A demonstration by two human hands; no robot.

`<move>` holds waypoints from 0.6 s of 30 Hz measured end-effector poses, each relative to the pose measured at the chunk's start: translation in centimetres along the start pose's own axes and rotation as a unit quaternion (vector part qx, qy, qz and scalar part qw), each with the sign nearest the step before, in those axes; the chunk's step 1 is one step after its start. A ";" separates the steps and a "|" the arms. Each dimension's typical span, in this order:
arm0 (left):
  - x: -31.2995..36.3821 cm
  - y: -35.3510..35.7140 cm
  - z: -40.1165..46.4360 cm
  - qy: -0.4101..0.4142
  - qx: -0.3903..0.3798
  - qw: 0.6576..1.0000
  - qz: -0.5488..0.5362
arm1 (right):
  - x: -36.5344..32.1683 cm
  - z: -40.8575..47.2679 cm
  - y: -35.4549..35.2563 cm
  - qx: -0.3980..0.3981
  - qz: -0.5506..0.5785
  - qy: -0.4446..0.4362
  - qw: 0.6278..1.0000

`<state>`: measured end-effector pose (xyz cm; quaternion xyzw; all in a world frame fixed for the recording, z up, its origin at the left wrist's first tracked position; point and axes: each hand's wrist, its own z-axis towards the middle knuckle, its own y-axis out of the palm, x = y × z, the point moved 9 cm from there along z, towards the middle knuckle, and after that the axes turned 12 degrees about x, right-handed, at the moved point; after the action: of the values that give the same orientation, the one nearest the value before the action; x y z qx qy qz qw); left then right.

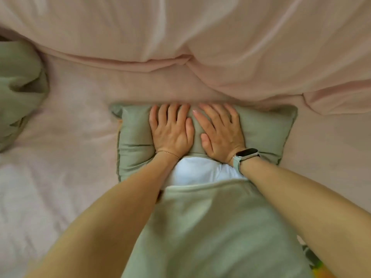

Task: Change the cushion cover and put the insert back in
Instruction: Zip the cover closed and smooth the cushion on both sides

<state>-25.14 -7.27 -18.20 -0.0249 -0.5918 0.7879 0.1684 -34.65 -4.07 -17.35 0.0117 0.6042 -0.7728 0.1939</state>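
Presently we list: left hand and right hand, fingers flat and spread, pressing side by side on the green cushion cover atop the pink bedsheet, seemingly seating the white insert showing at its opening.

- Your head view is lit by soft, even, slightly warm light; nothing glares.
- Shadows are faint: shallow ones in the folds of the pink duvet toward the bed's far edge, and a soft one beside your left hand on the green cushion cover.
- Your fingertips look slightly blurred.
- The wide lens stretches your forearms at the near corners.
- The whole picture is a little soft.
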 end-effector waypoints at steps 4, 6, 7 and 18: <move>-0.9 1.5 4.7 -0.022 0.003 0.999 0.026 | 2.4 4.5 1.2 -0.012 0.004 0.034 0.999; -1.3 2.2 6.4 -0.038 -0.003 0.999 0.038 | 3.4 6.0 1.6 -0.015 -0.005 0.052 0.999; -1.5 2.4 6.9 -0.044 -0.004 0.998 0.041 | 3.7 6.4 1.7 -0.012 -0.005 0.061 0.998; 0.1 -5.4 1.6 -0.030 0.085 0.994 -0.061 | -1.0 1.2 -5.1 0.048 0.012 0.063 0.997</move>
<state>-24.38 -7.42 -12.57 0.0494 -0.5276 0.8243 0.1995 -35.12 -3.89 -12.03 0.0766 0.5774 -0.7961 0.1644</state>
